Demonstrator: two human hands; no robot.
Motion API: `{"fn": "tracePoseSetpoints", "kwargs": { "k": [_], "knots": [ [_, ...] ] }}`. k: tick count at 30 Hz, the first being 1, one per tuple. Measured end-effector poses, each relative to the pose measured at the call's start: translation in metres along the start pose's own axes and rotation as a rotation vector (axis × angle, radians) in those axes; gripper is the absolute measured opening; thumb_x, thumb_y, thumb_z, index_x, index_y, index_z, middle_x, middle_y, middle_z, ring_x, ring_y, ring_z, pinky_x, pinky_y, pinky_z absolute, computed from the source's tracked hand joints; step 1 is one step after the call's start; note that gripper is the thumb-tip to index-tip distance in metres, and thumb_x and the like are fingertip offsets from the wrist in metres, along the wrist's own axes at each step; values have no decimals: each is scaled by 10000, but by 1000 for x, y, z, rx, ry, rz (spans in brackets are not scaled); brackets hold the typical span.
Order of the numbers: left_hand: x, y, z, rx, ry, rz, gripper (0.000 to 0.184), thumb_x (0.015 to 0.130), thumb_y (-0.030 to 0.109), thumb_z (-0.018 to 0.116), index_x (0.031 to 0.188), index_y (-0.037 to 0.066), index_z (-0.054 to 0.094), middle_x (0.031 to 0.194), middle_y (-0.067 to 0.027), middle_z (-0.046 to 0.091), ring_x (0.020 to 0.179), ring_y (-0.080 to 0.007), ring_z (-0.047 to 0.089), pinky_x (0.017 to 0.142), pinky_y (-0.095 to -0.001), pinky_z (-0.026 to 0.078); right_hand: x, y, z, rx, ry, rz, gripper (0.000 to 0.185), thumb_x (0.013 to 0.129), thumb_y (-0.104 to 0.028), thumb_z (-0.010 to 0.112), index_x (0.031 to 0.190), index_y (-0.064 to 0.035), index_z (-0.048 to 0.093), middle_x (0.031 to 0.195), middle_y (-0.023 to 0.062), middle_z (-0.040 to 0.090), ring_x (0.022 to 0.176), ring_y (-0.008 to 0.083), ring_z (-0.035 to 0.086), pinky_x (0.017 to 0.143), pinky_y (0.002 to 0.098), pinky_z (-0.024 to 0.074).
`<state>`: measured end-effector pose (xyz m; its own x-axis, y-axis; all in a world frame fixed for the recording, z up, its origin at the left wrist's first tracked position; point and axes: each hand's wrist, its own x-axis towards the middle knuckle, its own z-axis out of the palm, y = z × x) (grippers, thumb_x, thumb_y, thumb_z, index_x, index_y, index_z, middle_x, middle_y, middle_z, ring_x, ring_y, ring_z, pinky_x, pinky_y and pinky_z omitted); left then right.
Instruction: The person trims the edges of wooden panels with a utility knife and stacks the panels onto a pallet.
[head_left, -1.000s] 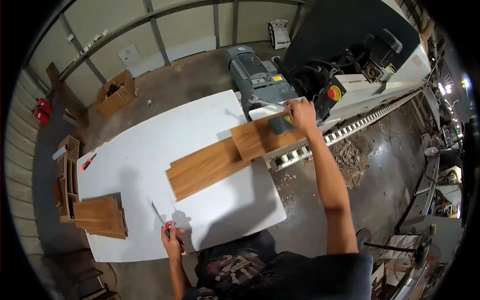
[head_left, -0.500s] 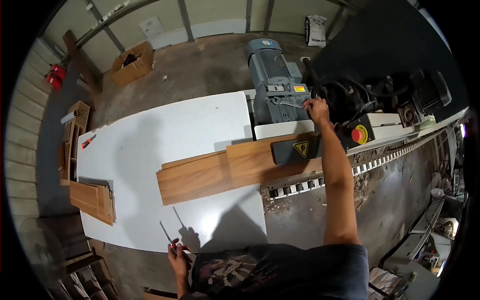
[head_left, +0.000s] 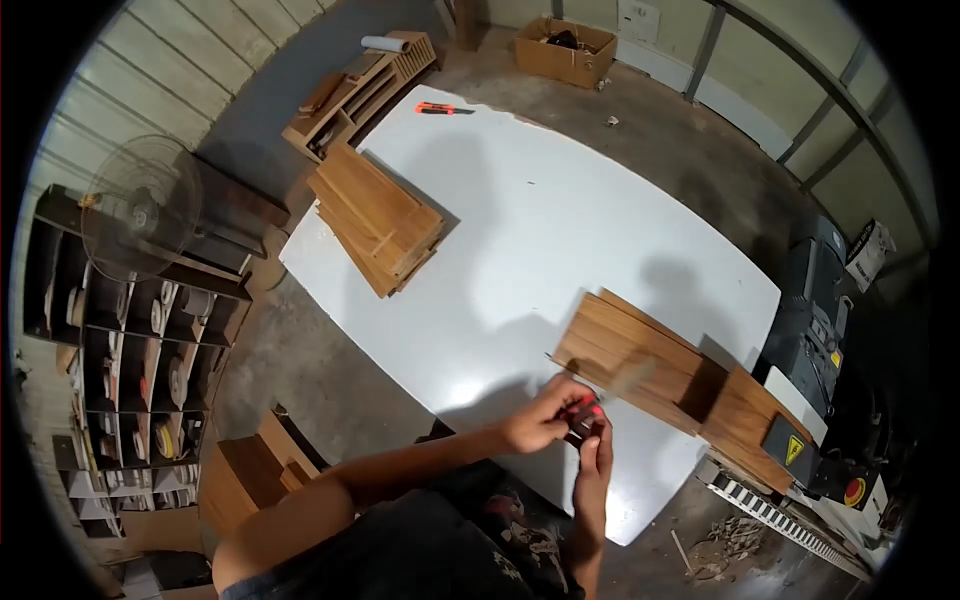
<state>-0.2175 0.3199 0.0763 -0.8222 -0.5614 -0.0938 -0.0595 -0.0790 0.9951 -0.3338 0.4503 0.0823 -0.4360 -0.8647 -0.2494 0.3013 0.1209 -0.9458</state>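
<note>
My left hand (head_left: 540, 418) is closed around the red-and-black handle (head_left: 584, 410) of a tool with a long thin blade. The blade (head_left: 630, 378) is blurred and points up and right, over the wood boards. My right hand (head_left: 594, 462) meets the left one from below, its fingers closed on the dark lower part of the handle. Just beyond my hands, wood-grain boards (head_left: 635, 350) lie on the white table (head_left: 560, 235). Another board (head_left: 745, 420) overlaps them and reaches under the machine's black guard (head_left: 790, 450).
A stack of wood boards (head_left: 375, 215) sits at the table's left, and a red-and-black utility knife (head_left: 443, 108) near the far edge. A grey motor (head_left: 808, 310) and red stop button (head_left: 854, 491) are at right. A fan (head_left: 142, 208) and shelves (head_left: 140, 380) stand left.
My view has swung left. My right hand has left the machine and come to the tool. My left hand with the tool is now in front of the boards.
</note>
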Motion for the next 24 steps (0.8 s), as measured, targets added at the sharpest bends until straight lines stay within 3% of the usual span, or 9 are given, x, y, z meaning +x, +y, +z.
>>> {"fn": "tracePoseSetpoints", "kwargs": {
  "k": [3, 5, 8, 9, 10, 13, 15, 19, 24],
  "knots": [
    [-25, 10, -72, 485, -60, 207, 669, 785, -52, 622, 1416, 130, 491, 1274, -156, 464, 1233, -358, 456, 1045, -478, 356, 24, 31, 80, 64, 202, 105, 428, 1101, -375, 478, 1328, -17, 539, 1193, 91, 632, 1067, 201, 611, 989, 372, 478],
    [-35, 5, -161, 726, -80, 297, 587, 781, 7, 631, 1354, 123, 589, 1330, -149, 514, 1282, -364, 467, 1083, -508, 355, 44, 38, 136, 201, 279, 213, 276, 1082, -295, 528, 1167, -39, 591, 955, 62, 656, 853, 183, 633, 855, 379, 526],
    [-31, -3, -339, 983, 384, 344, 381, 858, 94, 545, 1218, 83, 667, 1345, -178, 571, 1243, -394, 516, 1060, -527, 404, 68, 54, 211, 321, 271, 317, 185, 1054, -238, 567, 1074, -58, 601, 887, 64, 630, 812, 164, 622, 812, 370, 542],
    [-27, 34, -407, 944, 553, 496, 376, 854, 107, 561, 1215, 60, 654, 1296, -189, 603, 1201, -393, 544, 1049, -522, 419, 77, 46, 248, 266, 305, 342, 158, 1024, -224, 607, 995, -70, 590, 813, 50, 607, 754, 148, 603, 782, 374, 548],
    [-26, 38, -485, 1129, 726, 452, 436, 808, 205, 687, 1221, 69, 660, 1189, -184, 654, 1148, -399, 580, 982, -483, 474, 87, 55, 273, 165, 336, 332, 181, 1003, -235, 645, 977, -66, 585, 754, 22, 569, 669, 132, 553, 771, 378, 545],
    [-29, 23, -670, 1087, 839, 86, 658, 840, 385, 758, 1352, 13, 580, 1239, -240, 637, 1207, -417, 568, 1042, -472, 462, 119, 71, 326, -74, 273, 228, 217, 986, -221, 678, 1037, -22, 609, 680, 13, 523, 601, 112, 510, 654, 297, 528],
    [-1, 17, -714, 798, 691, -249, 861, 835, 527, 773, 1464, 12, 491, 1382, -260, 575, 1317, -403, 523, 1111, -459, 429, 128, 50, 333, -174, 238, 228, 318, 994, -224, 673, 1169, 35, 618, 678, 8, 510, 602, 101, 495, 662, 290, 522],
    [60, 26, -714, 1057, 180, -120, 1005, 795, 613, 795, 1535, 46, 419, 1563, -236, 418, 1435, -362, 426, 1196, -432, 340, 105, 62, 332, -181, 221, 211, 311, 1037, -153, 541, 1282, 36, 575, 809, 65, 648, 646, 130, 588, 651, 285, 529],
    [148, 26, -646, 1094, -648, -441, 971, 737, 583, 853, 1511, 127, 485, 1481, -140, 537, 1356, -332, 502, 1126, -443, 401, 23, 100, 337, -227, 314, 312, 363, 1015, -109, 509, 1346, 37, 534, 992, 85, 698, 746, 124, 611, 709, 268, 523]
  ]
}}
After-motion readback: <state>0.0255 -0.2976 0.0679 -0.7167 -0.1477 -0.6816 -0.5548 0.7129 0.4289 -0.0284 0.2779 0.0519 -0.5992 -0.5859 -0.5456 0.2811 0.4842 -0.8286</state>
